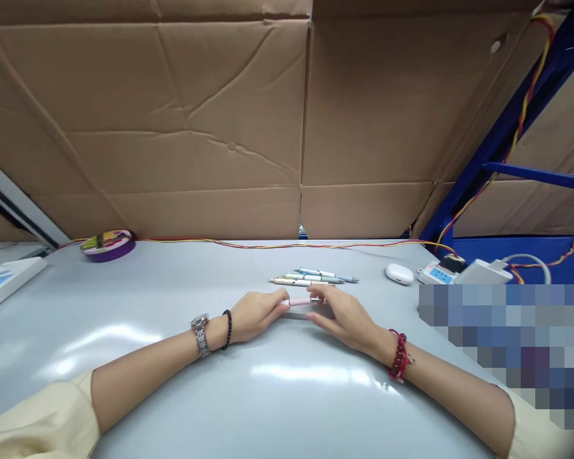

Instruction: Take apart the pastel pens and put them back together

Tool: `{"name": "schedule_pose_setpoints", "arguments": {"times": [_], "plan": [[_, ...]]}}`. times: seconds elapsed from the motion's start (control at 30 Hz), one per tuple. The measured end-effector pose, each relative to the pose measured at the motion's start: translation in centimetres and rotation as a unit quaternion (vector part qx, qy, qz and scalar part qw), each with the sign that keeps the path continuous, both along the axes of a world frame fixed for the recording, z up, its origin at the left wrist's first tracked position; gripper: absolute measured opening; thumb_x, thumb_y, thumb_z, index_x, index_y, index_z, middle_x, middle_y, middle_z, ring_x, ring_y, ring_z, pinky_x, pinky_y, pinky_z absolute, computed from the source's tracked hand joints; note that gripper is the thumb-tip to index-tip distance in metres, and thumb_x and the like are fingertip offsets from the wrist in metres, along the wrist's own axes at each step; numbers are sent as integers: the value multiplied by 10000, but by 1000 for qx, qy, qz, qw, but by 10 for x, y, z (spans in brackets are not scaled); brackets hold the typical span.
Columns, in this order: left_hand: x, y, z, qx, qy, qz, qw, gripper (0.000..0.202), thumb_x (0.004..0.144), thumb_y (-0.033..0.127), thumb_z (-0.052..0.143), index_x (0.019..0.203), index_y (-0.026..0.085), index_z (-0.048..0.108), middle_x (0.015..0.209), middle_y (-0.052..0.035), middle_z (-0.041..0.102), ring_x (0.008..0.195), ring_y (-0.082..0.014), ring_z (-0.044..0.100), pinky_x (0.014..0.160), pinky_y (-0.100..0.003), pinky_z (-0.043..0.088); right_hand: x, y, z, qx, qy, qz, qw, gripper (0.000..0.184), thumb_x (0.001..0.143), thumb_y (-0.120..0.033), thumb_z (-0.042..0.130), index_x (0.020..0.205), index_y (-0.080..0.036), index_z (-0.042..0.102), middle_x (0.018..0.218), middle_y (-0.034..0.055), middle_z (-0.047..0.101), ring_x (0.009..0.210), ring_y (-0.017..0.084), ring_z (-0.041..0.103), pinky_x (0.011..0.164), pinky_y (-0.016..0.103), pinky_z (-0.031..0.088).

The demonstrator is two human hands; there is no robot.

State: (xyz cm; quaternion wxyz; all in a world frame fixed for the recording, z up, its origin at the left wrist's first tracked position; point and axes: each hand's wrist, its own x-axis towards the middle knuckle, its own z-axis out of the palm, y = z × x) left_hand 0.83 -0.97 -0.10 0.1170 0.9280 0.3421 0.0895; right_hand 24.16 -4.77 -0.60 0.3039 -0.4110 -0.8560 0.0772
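Note:
A pink pen [300, 301] with a silver part at its right side is held level just above the table, nearly parallel to the back edge. My left hand [254, 313] pinches its left end between thumb and fingers. Around the silver end curves my right hand [348, 315], its thumb well apart from the fingers and clear of the pen. Whether those fingertips touch the pen I cannot tell. Just behind both hands lie several pens [310, 282] in pale yellow, green and blue, bunched side by side.
On the grey table [287, 408], a purple round box [109, 247] sits at back left and a white case [399, 274] at right. Beyond that are a power strip [437, 273] and a white charger [483, 273]. A twisted cable [249, 246] runs along the cardboard wall [210, 127].

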Motion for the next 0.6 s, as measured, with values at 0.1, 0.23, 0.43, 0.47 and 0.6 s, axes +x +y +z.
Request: {"name": "schedule_pose_setpoints", "arguments": {"times": [0.1, 0.23, 0.43, 0.47, 0.6], "plan": [[0, 0, 0, 2, 2, -1, 1000, 403, 992, 445, 138, 983, 227, 477, 691, 9, 607, 577, -172, 551, 559, -253, 363, 1, 1, -2, -12, 3, 1, 1000, 161, 950, -282, 426, 940, -183, 553, 838, 56, 643, 721, 168, 586, 649, 279, 468], [1, -1, 0, 7, 13, -16, 1000, 388, 986, 451, 174, 955, 230, 492, 685, 9, 615, 571, -175, 547, 540, -255, 346, 3, 3, -2, -20, -16, 26, 999, 329, 974, -321, 363, 728, -201, 545, 672, 22, 581, 634, 166, 521, 592, 279, 432], [0, 0, -1, 15, 10, -17, 1000, 365, 992, 418, 170, 985, 226, 479, 703, 5, 629, 573, -185, 551, 543, -266, 346, 3, 2, -1, -13, -5, 32, 999, 195, 931, -342, 457, 1020, -191, 545, 912, 73, 633, 801, 205, 570, 685, 329, 475], [0, 0, -2, 16, 9, -16, 1000, 358, 993, 413, 170, 992, 226, 475, 698, 8, 628, 569, -185, 549, 544, -266, 346, 3, 2, -1, -11, 2, 27, 1000, 209, 919, -328, 483, 1068, -185, 518, 961, 86, 628, 824, 208, 575, 696, 335, 483], [-1, 0, -2, 19, 8, -17, 1000, 346, 996, 400, 174, 1002, 224, 471, 697, 11, 627, 565, -183, 548, 547, -266, 344, 3, 2, -2, 5, 17, 27, 999, 106, 935, -273, 456, 915, -202, 532, 929, 82, 626, 834, 205, 567, 719, 341, 487]]}}
